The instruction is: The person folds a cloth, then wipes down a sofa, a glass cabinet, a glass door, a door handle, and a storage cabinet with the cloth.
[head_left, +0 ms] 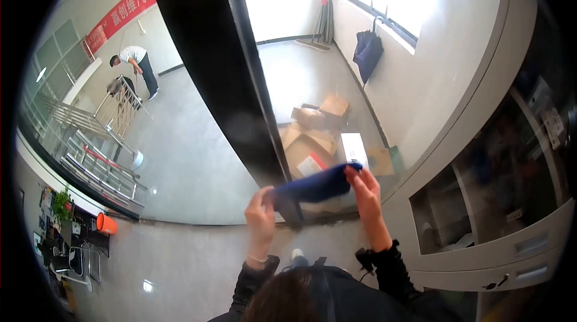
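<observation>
A dark blue cloth (312, 187) is stretched between my two hands at chest height, in front of the dark door frame. My left hand (260, 217), slightly blurred, pinches its left end. At the other end, a little higher, the fingers of my right hand (365, 193) are closed on its corner. The cloth slants up to the right and hides part of the cardboard boxes (306, 144) on the floor beyond. Just behind my right hand stands a white box (354, 149).
A glass-fronted cabinet (445, 202) stands close on my right. A dark umbrella (367, 54) hangs below the window. Behind the glass at left, two people are near metal railings (99, 123). An orange bin (106, 224) and chairs (75, 262) are at lower left.
</observation>
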A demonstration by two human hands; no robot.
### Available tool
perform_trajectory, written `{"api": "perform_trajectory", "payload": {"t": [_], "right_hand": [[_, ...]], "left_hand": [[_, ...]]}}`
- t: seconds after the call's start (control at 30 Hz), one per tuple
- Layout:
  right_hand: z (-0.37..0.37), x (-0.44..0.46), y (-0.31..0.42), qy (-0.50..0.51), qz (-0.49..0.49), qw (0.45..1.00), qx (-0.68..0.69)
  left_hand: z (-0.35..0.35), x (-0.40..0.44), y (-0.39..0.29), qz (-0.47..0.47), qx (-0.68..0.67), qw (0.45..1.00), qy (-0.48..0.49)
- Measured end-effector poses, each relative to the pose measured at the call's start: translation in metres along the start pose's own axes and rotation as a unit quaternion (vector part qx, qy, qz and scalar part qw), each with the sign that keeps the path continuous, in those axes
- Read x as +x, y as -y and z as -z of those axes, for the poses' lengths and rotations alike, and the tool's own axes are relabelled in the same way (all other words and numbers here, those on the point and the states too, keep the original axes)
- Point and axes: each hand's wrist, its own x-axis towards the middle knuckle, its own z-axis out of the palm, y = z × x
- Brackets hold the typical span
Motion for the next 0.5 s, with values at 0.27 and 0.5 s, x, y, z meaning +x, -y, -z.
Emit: {"api": "perform_trajectory", "payload": {"t": [0.27,0.5], "right_hand": [[-0.231,0.126,0.119,0.15,0.468,0.851,-0.186],[-0.331,0.169,0.124,-0.022,0.57,0.731,-0.376]], "left_hand": [[0.107,0.169,-0.101,-0.338,-0.001,0.886,-0.318],[0.105,0.257,-0.148,-0.338,0.044,0.899,-0.276]]}}
